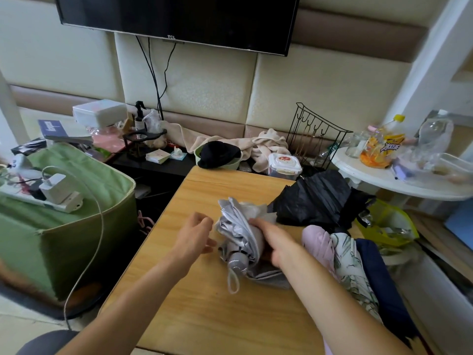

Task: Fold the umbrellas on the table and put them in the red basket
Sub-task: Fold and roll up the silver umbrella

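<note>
Right hand (277,242) on silver umbrella (239,233), black umbrella (313,198) behind

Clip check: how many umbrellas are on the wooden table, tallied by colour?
Silver-grey fabric umbrella, under the right hand: 1
Black fabric umbrella: 1
Pale pink fabric umbrella: 1
White leaf-print fabric umbrella: 1
Navy blue fabric umbrella: 1
Total: 5

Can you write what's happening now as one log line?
step: folding silver umbrella | right hand: grips it | left hand: open beside it | basket: not in view
</note>
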